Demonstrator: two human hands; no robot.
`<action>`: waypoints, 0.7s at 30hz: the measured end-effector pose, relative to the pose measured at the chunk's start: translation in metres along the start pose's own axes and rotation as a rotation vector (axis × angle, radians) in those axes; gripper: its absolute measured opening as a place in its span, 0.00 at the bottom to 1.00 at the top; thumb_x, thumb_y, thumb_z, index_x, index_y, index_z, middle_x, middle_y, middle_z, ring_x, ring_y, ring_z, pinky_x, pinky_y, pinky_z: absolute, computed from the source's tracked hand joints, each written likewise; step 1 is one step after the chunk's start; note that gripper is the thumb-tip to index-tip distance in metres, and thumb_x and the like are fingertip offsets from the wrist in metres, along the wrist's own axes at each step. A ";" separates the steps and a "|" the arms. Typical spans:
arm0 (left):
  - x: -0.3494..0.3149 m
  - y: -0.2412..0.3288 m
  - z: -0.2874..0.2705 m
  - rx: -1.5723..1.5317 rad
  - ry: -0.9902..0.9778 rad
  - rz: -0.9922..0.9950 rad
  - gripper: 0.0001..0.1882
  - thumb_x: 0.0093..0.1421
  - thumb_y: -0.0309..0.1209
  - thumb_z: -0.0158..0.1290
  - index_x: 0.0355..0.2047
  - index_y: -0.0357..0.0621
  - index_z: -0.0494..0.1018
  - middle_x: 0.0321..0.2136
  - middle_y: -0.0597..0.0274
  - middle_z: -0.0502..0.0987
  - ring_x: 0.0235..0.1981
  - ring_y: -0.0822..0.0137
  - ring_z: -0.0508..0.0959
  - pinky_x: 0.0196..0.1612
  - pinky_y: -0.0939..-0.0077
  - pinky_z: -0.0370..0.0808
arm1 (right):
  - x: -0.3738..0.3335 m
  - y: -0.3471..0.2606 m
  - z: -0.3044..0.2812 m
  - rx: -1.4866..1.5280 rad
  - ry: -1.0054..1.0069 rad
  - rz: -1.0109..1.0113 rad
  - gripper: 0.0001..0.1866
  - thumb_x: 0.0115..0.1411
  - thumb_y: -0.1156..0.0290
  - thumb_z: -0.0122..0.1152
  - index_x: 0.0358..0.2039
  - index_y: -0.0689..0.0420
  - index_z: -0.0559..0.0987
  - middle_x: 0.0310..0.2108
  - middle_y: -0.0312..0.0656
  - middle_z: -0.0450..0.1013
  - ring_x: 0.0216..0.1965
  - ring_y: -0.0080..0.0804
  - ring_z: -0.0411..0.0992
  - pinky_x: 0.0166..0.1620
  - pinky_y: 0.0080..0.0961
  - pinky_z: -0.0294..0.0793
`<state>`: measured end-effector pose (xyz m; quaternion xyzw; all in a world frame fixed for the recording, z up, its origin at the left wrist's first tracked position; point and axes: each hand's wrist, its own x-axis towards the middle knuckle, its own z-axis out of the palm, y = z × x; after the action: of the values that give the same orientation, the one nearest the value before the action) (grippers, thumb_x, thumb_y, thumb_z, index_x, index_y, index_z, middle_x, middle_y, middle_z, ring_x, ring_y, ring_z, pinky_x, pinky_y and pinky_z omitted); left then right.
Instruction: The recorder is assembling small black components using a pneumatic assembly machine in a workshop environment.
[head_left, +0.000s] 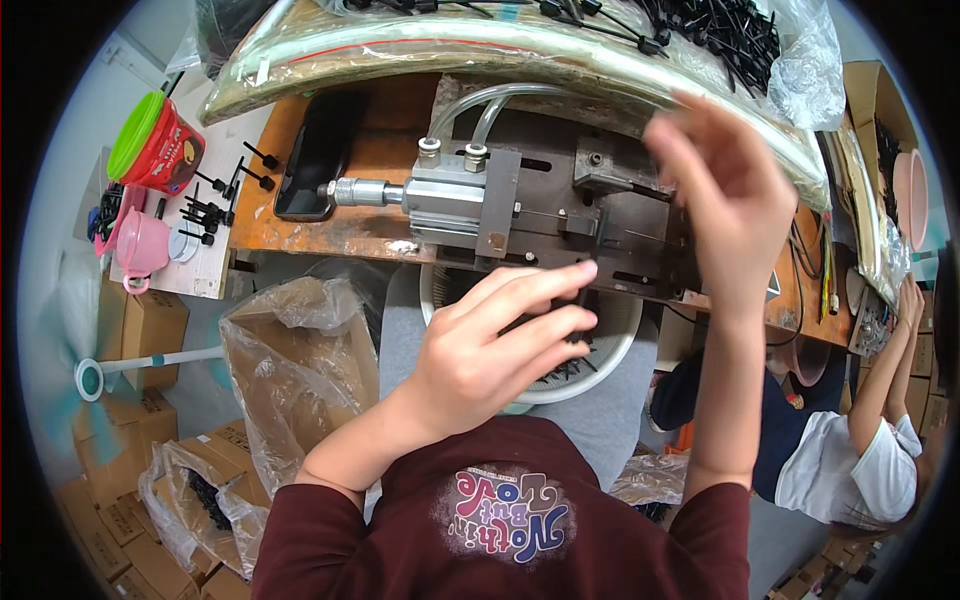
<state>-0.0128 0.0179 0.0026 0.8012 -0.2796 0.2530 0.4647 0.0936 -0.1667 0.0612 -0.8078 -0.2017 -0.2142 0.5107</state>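
A pneumatic clamping jig (460,205) with a silver cylinder is fixed on a dark metal plate along the bench edge. My left hand (490,335) reaches in front of it, fingers stretched and slightly apart, the index fingertip by a thin dark upright piece (601,228); contact there is unclear. Below that hand, a white basket (610,370) on my lap contains thin black parts, partly covered by my fingers. My right hand (725,185) is raised over the plate's right end beside a metal block (600,165). Motion smears its fingers, so anything in them cannot be made out.
Clear tubes (490,100) arch from the cylinder. A black phone (320,155), loose black parts (205,213) and a red tub (160,145) are leftward. A plastic-covered tray (420,50) spans the back. A lined carton (300,350) stands left; a co-worker (850,440) is at right.
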 end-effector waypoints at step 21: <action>0.014 -0.014 0.036 0.462 -0.208 0.009 0.14 0.44 0.28 0.67 0.32 0.42 0.78 0.52 0.54 0.79 0.18 0.66 0.76 0.26 0.76 0.74 | 0.127 0.027 -0.032 -0.936 -0.376 -0.278 0.14 0.52 0.69 0.69 0.40 0.57 0.82 0.35 0.42 0.80 0.31 0.31 0.77 0.35 0.23 0.75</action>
<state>0.0122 -0.0108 -0.0125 0.9066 -0.2644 0.2284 0.2366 0.2085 -0.1925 0.1236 -0.9398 -0.2779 -0.1983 0.0168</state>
